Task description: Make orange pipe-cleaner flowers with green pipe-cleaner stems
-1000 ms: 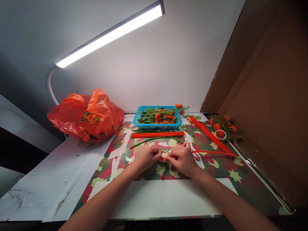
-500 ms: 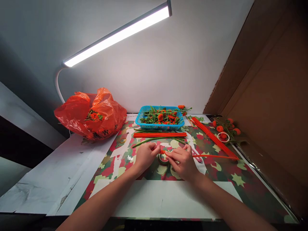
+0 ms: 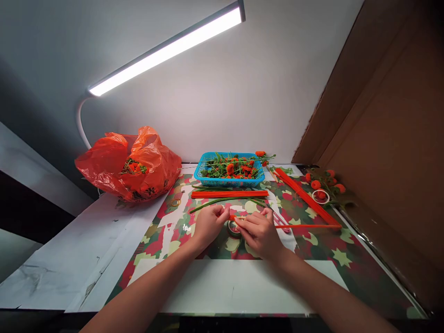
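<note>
My left hand (image 3: 210, 226) is closed in a pinch at the left end of a small orange piece (image 3: 232, 217). My right hand (image 3: 259, 231) pinches the other side of it, with a thin light stick showing at its fingertips. A long orange pipe cleaner (image 3: 305, 226) runs out to the right from my right hand. Just below the fingertips, a roll of green tape (image 3: 234, 228) lies on the table. Beyond my hands lie a bundle of orange pipe cleaners (image 3: 229, 194) and green stems (image 3: 211, 202).
A blue basket (image 3: 229, 182) of orange flowers stands at the back. An orange plastic bag (image 3: 156, 162) sits left, under a lamp (image 3: 166, 51). More orange pipe cleaners (image 3: 307, 199) and flowers (image 3: 315, 184) lie right, near a cardboard wall (image 3: 381, 115). White paper (image 3: 243, 286) lies in front.
My hands stay close together, and a little more of the light stick shows between them. The whole view has shifted slightly.
</note>
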Available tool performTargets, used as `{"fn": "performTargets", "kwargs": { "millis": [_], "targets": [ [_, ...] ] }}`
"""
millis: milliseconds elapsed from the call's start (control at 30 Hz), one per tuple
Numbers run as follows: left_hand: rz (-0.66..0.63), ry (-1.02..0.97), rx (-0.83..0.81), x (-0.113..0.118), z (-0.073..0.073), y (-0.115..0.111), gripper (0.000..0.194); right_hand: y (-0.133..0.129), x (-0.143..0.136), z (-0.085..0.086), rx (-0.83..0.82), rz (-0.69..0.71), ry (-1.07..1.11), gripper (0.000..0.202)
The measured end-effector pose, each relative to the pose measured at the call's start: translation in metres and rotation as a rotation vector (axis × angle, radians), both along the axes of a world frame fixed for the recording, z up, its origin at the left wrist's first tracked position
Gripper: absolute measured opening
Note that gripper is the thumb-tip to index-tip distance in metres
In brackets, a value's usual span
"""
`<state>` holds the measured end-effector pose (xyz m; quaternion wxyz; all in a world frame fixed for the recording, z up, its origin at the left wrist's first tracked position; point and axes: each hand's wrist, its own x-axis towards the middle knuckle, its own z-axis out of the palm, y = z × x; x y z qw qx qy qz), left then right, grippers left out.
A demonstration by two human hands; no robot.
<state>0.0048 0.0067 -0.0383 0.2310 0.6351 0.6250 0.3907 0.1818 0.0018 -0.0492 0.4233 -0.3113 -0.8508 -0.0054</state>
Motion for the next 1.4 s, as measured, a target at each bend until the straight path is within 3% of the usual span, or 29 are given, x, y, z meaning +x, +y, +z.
{"fn": "performTargets", "kwargs": {
  "millis": [267,467,667,800,900,1033,1200,1400],
  "targets": [
    [-0.026,-0.224,-0.113,-0.003,0.001,0.006,0.042,-0.002,0.001,0.005,0.007,-0.069,-0.024,0.022],
    [-0.091,-0.314,-0.11,-0.006,0.003,0.009,0.044,0.0,0.006,0.013,-0.13,0.004,-0.042,0.03],
    [-0.302,-0.155,-0.022,-0.012,0.008,0.004,0.046,0.014,0.022,0.023,-0.445,0.065,0.019,0.032],
    [-0.383,0.145,0.036,-0.014,0.008,0.002,0.044,0.016,0.024,0.023,-0.474,0.054,-0.01,0.03],
    [-0.33,0.328,0.079,-0.013,0.007,0.001,0.04,0.012,0.019,0.023,-0.398,0.016,-0.014,0.034],
    [-0.149,0.396,0.077,-0.007,0.007,0.001,0.036,0.005,0.012,0.022,-0.293,-0.058,-0.016,0.036],
    [0.016,0.282,0.057,-0.004,0.007,0.001,0.036,-0.001,0.005,0.016,-0.216,-0.052,-0.019,0.029],
    [-0.007,0.116,0.008,-0.004,0.003,0.002,0.04,-0.002,0.001,0.007,-0.143,-0.008,-0.011,0.026]
  ]
}}
